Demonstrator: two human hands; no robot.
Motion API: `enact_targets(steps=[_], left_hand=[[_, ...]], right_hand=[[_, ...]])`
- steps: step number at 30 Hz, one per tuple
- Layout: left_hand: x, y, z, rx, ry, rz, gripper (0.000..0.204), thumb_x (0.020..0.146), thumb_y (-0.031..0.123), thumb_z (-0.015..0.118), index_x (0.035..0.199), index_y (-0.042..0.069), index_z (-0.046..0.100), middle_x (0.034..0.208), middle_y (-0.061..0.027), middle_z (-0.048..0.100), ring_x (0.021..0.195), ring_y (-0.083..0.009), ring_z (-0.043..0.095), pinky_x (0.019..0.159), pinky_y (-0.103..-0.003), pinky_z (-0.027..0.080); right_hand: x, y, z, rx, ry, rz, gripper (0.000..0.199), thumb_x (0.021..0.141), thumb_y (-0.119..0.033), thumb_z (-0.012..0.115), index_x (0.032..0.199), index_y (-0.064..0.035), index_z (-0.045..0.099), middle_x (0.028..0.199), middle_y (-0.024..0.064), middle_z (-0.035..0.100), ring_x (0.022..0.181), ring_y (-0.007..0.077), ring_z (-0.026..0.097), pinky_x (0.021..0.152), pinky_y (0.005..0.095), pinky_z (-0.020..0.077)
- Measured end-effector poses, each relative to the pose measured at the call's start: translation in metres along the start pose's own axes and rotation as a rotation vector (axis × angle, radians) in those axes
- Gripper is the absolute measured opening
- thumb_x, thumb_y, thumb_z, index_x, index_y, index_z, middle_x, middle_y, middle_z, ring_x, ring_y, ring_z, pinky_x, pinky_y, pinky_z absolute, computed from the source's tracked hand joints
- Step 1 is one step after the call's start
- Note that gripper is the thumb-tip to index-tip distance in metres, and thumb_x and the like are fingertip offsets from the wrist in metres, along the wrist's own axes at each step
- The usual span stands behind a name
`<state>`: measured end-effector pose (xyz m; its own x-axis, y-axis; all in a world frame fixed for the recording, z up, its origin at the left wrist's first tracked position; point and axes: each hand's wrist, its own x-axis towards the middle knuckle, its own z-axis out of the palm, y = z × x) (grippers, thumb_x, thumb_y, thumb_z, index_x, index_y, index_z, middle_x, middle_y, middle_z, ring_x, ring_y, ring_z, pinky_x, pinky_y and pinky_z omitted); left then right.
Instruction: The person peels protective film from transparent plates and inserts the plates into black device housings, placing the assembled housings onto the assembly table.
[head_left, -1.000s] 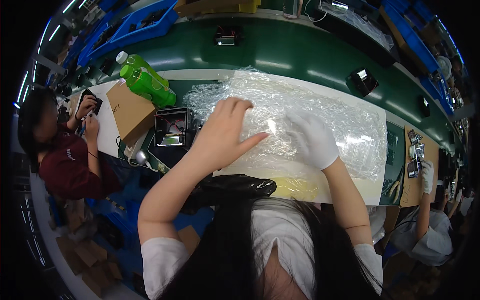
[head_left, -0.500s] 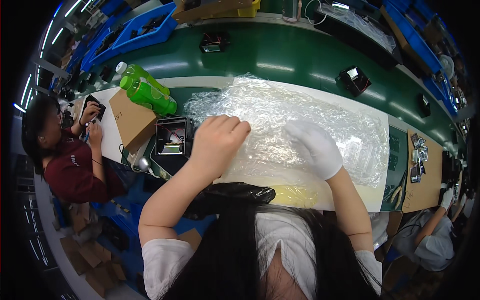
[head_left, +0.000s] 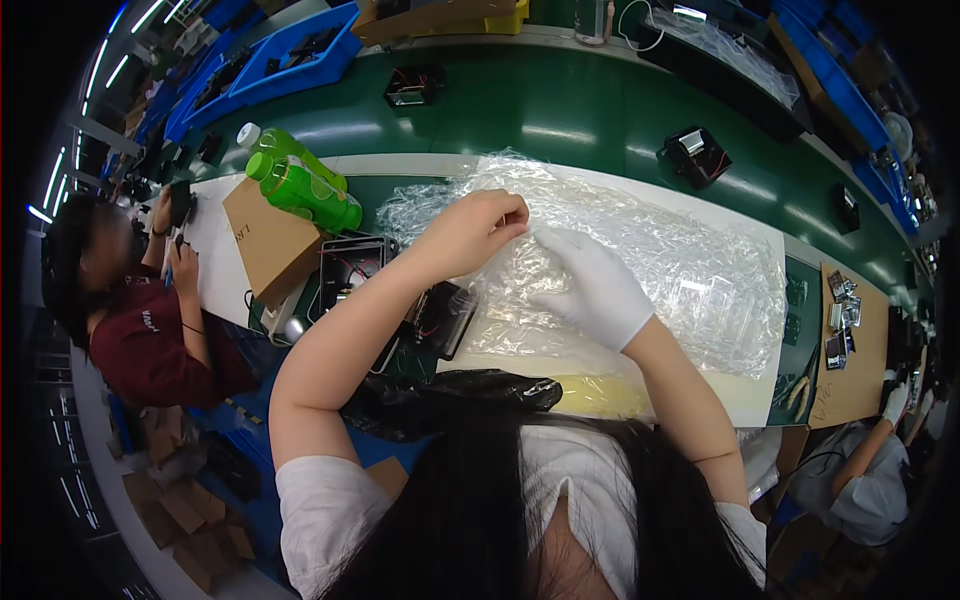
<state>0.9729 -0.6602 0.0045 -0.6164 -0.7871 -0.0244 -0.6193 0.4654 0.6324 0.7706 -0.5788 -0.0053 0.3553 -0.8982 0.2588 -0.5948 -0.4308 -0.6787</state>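
The person's bare left hand (head_left: 470, 232) is now lifting off the heap of clear plastic bags (head_left: 640, 265) and pinching a bit of film between thumb and fingertips, where a second ago it was lying flat and spread on the same heap; the fingers are curling closed on the film at the centre of the frame. The gloved right hand (head_left: 598, 288) is sitting just beside it, a little right of centre, palm down and fingers loosely bent on the plastic, and it is shifting closer to the left hand than it was a moment back, so the two are nearly meeting. To me that is looking like a change from smoothing the pile to picking one bag apart from the rest. The heap itself is staying spread across the white sheet (head_left: 745, 395) in the middle and right of the frame. Left of centre a black open device case (head_left: 350, 270) is lying by the forearm, with a brown cardboard box (head_left: 265, 245) and two green bottles (head_left: 300, 180) towards the upper left on the green workbench (head_left: 560, 110). A co-worker in a dark red shirt (head_left: 150, 340) is working at the far left edge
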Motion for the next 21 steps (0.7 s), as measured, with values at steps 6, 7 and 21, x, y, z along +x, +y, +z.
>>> enact_targets(steps=[6, 7, 21], left_hand=[[0.002, -0.008, 0.002, -0.285, -0.045, -0.269, 0.013, 0.091, 0.016, 0.059, 0.094, 0.004, 0.061, 0.087, -0.0089, 0.064, 0.078, -0.0257, 0.059, 0.074, -0.035, 0.048], [0.002, -0.008, 0.004, -0.17, -0.03, -0.196, 0.013, 0.091, 0.016, 0.059, 0.094, 0.004, 0.061, 0.087, -0.0085, 0.063, 0.079, -0.0255, 0.059, 0.074, -0.034, 0.047], [-0.008, -0.024, 0.007, 0.689, 0.09, 0.357, 0.02, 0.09, 0.022, 0.057, 0.108, 0.013, 0.054, 0.105, -0.0004, 0.058, 0.091, -0.0177, 0.058, 0.081, -0.029, 0.043]], right_hand=[[0.014, -0.015, 0.013, -0.303, -0.134, 0.162, 0.051, 0.075, -0.017, 0.071, 0.122, -0.0082, 0.054, 0.113, 0.0113, 0.062, 0.088, 0.0278, 0.061, 0.08, 0.0374, 0.0484], [0.013, -0.013, 0.015, -0.299, -0.107, 0.151, 0.05, 0.075, -0.017, 0.071, 0.121, -0.0079, 0.054, 0.113, 0.0111, 0.062, 0.088, 0.028, 0.061, 0.08, 0.0372, 0.0484], [-0.003, -0.001, 0.013, 0.313, 0.113, 0.461, 0.021, 0.079, -0.016, 0.072, 0.098, -0.0062, 0.07, 0.087, 0.0051, 0.069, 0.074, 0.0194, 0.062, 0.07, 0.0298, 0.0492]])
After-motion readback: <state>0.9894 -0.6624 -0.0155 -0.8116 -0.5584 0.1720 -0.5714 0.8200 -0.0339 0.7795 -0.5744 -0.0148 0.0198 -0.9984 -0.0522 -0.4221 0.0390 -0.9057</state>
